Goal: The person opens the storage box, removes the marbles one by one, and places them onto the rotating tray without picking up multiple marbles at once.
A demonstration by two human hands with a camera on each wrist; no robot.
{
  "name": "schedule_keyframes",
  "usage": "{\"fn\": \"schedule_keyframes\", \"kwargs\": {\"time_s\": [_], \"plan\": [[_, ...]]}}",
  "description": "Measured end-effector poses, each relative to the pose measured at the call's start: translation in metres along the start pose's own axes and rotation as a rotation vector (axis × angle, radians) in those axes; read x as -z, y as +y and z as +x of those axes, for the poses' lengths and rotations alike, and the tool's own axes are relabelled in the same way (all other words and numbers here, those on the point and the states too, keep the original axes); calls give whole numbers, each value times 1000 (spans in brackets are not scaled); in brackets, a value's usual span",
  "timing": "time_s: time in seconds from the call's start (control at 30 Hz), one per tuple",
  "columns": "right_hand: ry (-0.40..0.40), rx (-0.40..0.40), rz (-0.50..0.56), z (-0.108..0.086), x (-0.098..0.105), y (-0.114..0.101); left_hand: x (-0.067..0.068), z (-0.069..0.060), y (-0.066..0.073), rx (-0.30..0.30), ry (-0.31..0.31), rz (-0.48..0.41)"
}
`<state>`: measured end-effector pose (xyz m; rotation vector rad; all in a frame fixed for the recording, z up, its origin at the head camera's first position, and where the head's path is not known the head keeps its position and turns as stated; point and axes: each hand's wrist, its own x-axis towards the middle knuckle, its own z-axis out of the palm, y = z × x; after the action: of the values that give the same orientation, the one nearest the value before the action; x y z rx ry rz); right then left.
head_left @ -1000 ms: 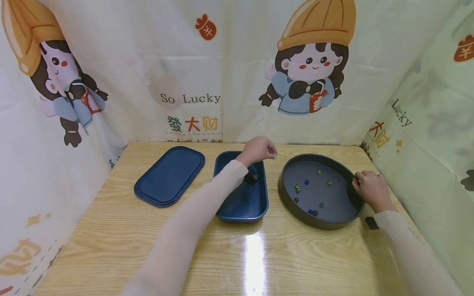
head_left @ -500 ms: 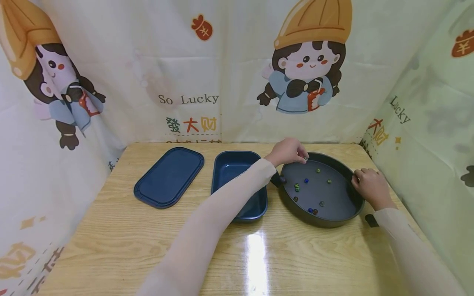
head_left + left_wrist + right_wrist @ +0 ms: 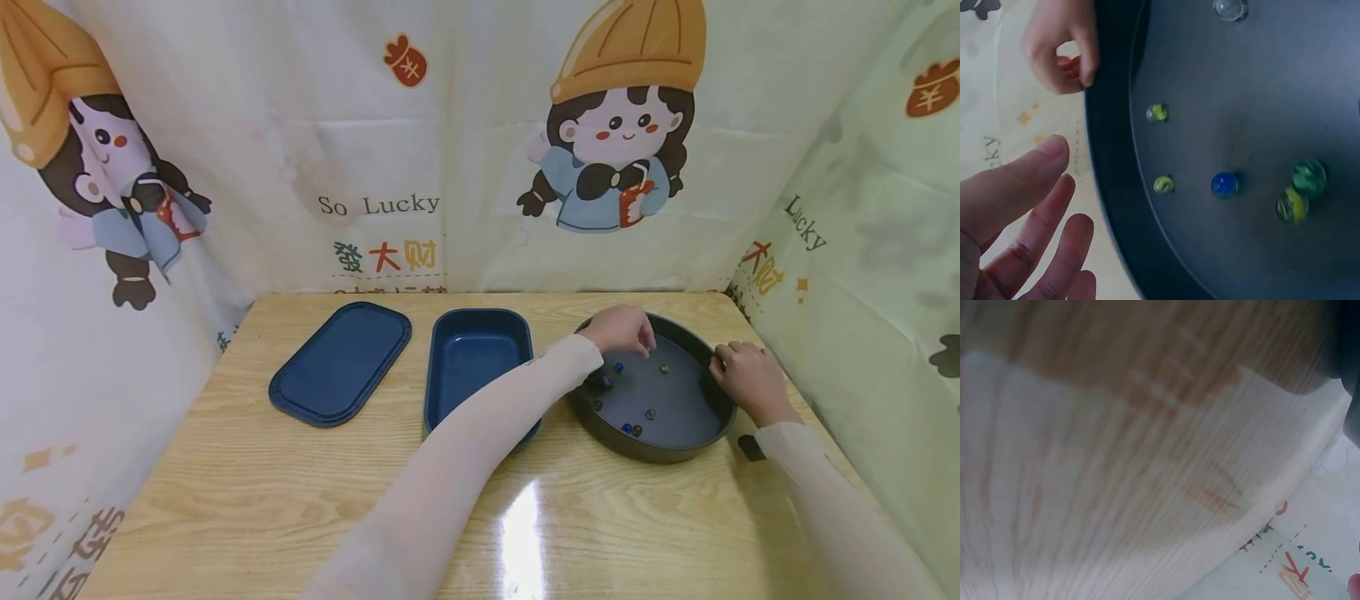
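Observation:
A round dark grey baking pan point(image 3: 690, 417) stands on the right, with several glass marbles scattered in it. Among them are a blue marble point(image 3: 618, 367), a yellow-green marble point(image 3: 664, 369), a clear marble point(image 3: 650, 414) and a brown marble point(image 3: 637, 431). My left hand point(image 3: 621, 329) hovers over the pan's back left part. In the left wrist view its thumb and fingers are apart, and I see nothing between them. The pan's right rim is gripped by my right hand point(image 3: 753, 379). My left forearm hides part of a blue rectangular dish point(image 3: 480, 315).
A flat blue lid point(image 3: 341, 364) lies at the left of the wooden table point(image 3: 225, 500). Behind and beside the table hangs a printed curtain point(image 3: 480, 125). The right wrist view shows mostly tabletop and curtain.
My left hand has travelled right from above the blue dish to over the pan. A small pale spot at its fingertips earlier is no longer clear. The right hand stays on the rim.

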<state>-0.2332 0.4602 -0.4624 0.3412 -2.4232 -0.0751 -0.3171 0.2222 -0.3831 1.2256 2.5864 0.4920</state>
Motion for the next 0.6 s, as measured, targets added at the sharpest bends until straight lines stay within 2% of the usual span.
{"fn": "schedule_keyframes", "kwargs": {"time_s": [0.3,0.6], "plan": [[3,8,-2,1,1,-1,-23,18,8,-4,-57,44],[-5,-4,3,1,0,-1,-52,31,-2,3,-92,84]]}}
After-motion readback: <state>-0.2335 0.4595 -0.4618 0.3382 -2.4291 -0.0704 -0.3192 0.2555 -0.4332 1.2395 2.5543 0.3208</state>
